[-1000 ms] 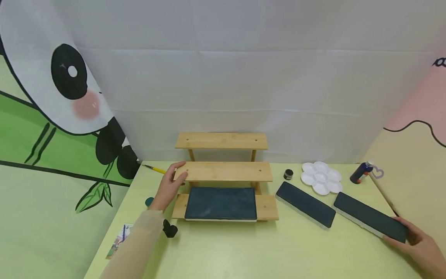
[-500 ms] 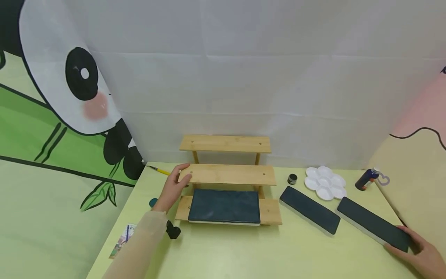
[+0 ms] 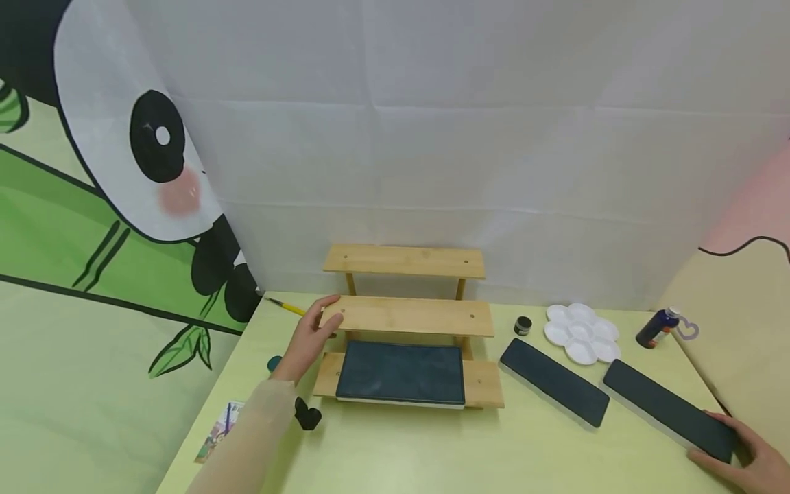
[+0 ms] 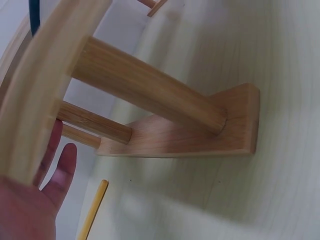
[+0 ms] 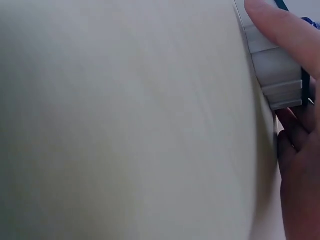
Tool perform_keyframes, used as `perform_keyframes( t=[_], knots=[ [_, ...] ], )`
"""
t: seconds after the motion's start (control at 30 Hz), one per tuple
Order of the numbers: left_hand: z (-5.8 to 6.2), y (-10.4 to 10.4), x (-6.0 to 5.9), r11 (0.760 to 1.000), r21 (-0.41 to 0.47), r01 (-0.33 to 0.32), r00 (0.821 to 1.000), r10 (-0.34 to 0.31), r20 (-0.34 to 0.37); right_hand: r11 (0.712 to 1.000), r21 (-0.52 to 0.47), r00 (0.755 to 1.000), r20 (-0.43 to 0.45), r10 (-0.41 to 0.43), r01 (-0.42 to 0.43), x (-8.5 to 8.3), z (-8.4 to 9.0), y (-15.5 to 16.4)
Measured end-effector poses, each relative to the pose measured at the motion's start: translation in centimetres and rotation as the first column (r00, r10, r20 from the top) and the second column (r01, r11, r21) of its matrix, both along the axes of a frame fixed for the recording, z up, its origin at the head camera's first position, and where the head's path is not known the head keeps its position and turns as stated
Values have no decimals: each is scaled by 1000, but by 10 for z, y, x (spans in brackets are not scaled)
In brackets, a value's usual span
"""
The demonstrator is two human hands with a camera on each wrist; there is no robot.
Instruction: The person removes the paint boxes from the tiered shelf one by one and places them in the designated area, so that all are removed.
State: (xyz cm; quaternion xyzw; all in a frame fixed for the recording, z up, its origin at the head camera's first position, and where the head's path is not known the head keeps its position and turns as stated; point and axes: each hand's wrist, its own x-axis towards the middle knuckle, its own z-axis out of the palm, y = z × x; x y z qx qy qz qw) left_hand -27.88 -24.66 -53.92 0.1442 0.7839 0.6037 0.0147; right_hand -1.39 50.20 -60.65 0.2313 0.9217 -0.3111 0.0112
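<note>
A three-tier bamboo stand (image 3: 407,315) sits at the back of the pale green table (image 3: 432,453). My left hand (image 3: 311,336) grips the left end of its middle shelf, thumb on top. In the left wrist view the fingers (image 4: 55,165) curl under that shelf, beside the stand's dowels and foot (image 4: 190,135). A wide dark block (image 3: 401,372) lies on the lowest shelf. At the lower right my right hand (image 3: 749,460) grips the near end of a long dark block (image 3: 669,409). The right wrist view shows its white side (image 5: 272,75) between thumb and fingers.
A second long dark block (image 3: 555,382) lies between the stand and the held one. Behind them are a small black jar (image 3: 523,325), a white flower palette (image 3: 580,333) and a blue bottle (image 3: 659,328). Left of the stand: a yellow brush (image 3: 286,307), a teal lid (image 3: 273,362), a black clip (image 3: 306,415), a card (image 3: 217,432).
The head view has shifted, so everything sits lower and further right in frame. Both hands keep their holds; the right hand with its block has edged slightly nearer.
</note>
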Motion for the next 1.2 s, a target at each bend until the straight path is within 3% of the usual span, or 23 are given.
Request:
perform_keyframes(
  t=[0.07,0.3,0.43,0.53,0.7,0.77,0.93,1.2],
  knots=[
    [0,-1,1,1000,5,8,1000,-8,-3,1000,2,1000,21,-8,8,0,0,0],
    [0,-5,5,1000,18,14,1000,-14,-8,1000,-13,989,-146,-3,1,-2,-14,-2],
    [1,-9,12,1000,20,-11,1000,11,-21,999,-34,987,-161,-23,18,-6,-16,-4],
    [-1,-13,20,999,34,-29,999,30,-20,999,-39,990,-137,-18,13,-8,-8,-6],
    [-10,-20,33,997,68,-36,999,38,-30,996,37,987,-138,82,-78,-16,17,-21],
    [-13,-22,38,996,76,-43,998,46,-38,991,45,970,-204,133,-127,-19,29,-31],
    [-19,-24,48,994,106,-39,997,46,-67,969,54,901,-358,244,-240,-29,50,-60],
    [-31,-22,57,995,83,52,992,-42,-117,910,59,797,-462,389,-410,-56,71,-112]
  ],
)
